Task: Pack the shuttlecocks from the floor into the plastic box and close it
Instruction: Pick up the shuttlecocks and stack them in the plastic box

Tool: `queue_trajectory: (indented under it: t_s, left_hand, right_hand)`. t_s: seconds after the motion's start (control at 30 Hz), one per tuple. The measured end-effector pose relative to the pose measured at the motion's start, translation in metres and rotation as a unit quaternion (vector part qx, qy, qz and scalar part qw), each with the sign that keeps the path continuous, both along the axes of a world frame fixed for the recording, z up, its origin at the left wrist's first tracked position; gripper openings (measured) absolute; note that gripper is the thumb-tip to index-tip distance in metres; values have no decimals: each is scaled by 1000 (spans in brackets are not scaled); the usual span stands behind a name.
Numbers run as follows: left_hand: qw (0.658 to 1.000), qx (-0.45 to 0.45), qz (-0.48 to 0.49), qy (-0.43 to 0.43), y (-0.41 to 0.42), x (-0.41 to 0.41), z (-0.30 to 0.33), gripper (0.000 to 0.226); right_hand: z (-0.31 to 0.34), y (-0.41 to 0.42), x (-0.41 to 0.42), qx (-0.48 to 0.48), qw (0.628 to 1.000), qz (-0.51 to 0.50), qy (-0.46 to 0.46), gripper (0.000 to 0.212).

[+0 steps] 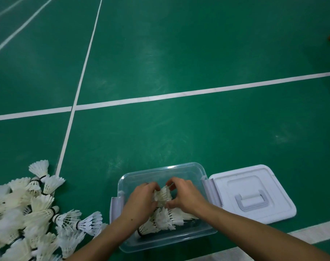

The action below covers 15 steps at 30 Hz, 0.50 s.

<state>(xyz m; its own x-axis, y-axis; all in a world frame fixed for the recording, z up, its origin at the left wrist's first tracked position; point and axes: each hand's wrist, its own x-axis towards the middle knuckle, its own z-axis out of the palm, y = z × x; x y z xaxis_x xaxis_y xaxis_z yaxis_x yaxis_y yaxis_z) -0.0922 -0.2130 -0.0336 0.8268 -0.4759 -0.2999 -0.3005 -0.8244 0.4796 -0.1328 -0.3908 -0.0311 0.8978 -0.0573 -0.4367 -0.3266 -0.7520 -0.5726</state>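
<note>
Green court floor [179,53] carries a clear plastic box [161,169]; both hands, left hand [141,199] and right hand [184,194], grip white feathered shuttlecocks [163,195] inside.

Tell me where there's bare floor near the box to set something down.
Bare green floor lies beyond the clear plastic box, up to the white court line, and between the box and the pile of white feather shuttlecocks at its far end. Crowded: the pile on the left, the white lid on the right, both hands inside the box.
</note>
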Motion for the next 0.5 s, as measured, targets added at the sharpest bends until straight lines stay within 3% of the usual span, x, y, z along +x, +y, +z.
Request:
queue_trajectory:
  t_s: [0.27, 0.5]
  left_hand:
    - [999, -19, 39, 16, -7, -4, -2, 53]
    - [996, -86, 28, -4, 7, -8, 21, 61]
  right_hand:
    - [-14, -1, 4, 2, 1000, -7, 30, 72]
    - [2, -8, -9, 20, 1000, -10, 21, 84]
